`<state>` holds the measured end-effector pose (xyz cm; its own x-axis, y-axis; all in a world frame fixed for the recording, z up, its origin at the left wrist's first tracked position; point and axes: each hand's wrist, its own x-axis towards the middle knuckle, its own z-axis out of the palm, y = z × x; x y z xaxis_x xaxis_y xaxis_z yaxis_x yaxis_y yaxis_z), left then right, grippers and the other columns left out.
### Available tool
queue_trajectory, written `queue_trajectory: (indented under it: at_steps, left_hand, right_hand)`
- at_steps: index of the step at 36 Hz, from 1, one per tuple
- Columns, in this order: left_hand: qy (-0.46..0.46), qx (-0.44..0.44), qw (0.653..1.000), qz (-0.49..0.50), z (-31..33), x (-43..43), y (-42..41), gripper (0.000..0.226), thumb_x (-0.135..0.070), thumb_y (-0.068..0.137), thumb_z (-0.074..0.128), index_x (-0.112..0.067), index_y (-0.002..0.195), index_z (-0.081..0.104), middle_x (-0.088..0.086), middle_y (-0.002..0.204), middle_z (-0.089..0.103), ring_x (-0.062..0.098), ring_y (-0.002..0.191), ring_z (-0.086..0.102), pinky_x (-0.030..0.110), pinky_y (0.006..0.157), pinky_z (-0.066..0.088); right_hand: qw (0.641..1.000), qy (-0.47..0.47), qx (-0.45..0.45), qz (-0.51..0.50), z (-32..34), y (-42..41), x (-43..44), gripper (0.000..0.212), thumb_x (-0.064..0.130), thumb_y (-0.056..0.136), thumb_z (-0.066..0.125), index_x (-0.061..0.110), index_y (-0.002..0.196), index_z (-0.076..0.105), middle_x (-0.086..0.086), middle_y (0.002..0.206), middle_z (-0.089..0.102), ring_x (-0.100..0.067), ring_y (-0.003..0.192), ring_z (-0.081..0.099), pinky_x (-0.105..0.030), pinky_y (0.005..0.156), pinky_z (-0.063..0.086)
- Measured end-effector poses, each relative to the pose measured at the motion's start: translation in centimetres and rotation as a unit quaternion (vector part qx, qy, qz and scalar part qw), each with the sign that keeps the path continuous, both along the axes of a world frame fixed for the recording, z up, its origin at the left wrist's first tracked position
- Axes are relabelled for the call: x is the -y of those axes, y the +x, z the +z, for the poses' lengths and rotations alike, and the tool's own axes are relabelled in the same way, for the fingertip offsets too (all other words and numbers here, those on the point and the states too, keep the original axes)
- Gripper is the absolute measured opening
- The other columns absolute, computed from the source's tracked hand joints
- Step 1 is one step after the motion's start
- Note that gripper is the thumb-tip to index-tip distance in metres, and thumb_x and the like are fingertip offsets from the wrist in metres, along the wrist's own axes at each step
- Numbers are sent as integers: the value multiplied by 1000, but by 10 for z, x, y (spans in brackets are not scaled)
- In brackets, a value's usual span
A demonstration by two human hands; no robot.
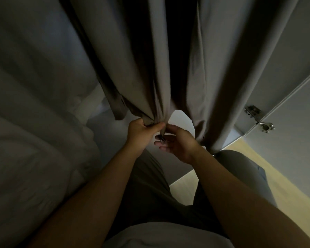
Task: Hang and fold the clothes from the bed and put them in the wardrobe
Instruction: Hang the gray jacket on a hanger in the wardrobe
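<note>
Head view looks down on your two hands meeting at a grey garment [132, 59], whose long folds run straight away from your fingers. Your left hand [142, 130] grips a bunched edge of the cloth, fingers curled round it. Just beside it, your right hand [176, 143] hovers half-curled at a small dark fastening [162, 138] (too blurred to name); whether it pinches it I cannot tell. Being nearer, the right hand looks the one to work it. To the left of your left hand lies the bed [34, 122]. The wardrobe door [284, 86], hinges [252, 110] showing, stands right of your right hand, its inside out of sight.
</note>
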<state>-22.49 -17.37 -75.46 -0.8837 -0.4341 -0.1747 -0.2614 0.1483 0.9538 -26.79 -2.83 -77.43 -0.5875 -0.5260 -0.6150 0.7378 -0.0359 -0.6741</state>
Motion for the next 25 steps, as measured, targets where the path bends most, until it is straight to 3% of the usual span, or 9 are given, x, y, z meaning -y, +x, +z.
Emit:
queue_trajectory:
  at_steps: [5, 11, 18, 25]
  left_hand:
    - [-35, -12, 998, 57, -2, -3, 0, 16, -34, 71, 84, -25, 66, 72, -8, 70, 74, 6, 68, 70, 28, 69, 54]
    - [-25, -3, 996, 83, 1, -4, 2, 18, -27, 75, 85, -25, 63, 72, -7, 68, 73, 7, 67, 69, 32, 73, 55]
    - [-10, 24, 994, 110, 4, -2, 7, 20, -31, 78, 83, -19, 66, 71, -9, 65, 72, 0, 58, 64, 23, 63, 47]
    - [33, 40, 992, 118, 3, 3, 13, 16, -32, 82, 80, -20, 74, 72, -10, 68, 72, -2, 60, 64, 25, 62, 46]
  right_hand:
    - [998, 13, -11, 53, 3, 5, -4, 25, 29, 93, 59, 11, 108, 69, -10, 98, 74, -26, 91, 74, -40, 90, 52]
    - [993, 56, -85, 62, 6, 9, -2, 22, 32, 97, 65, 11, 102, 72, -5, 88, 78, -15, 81, 74, -30, 78, 59]
    - [995, 54, -85, 20, 2, 14, 4, 19, 28, 91, 73, 10, 97, 74, -5, 82, 77, -14, 73, 73, -26, 66, 56]
    - [989, 37, -139, 35, -4, 19, 3, 15, 23, 96, 66, 12, 106, 68, -7, 93, 77, -20, 83, 74, -30, 74, 59]
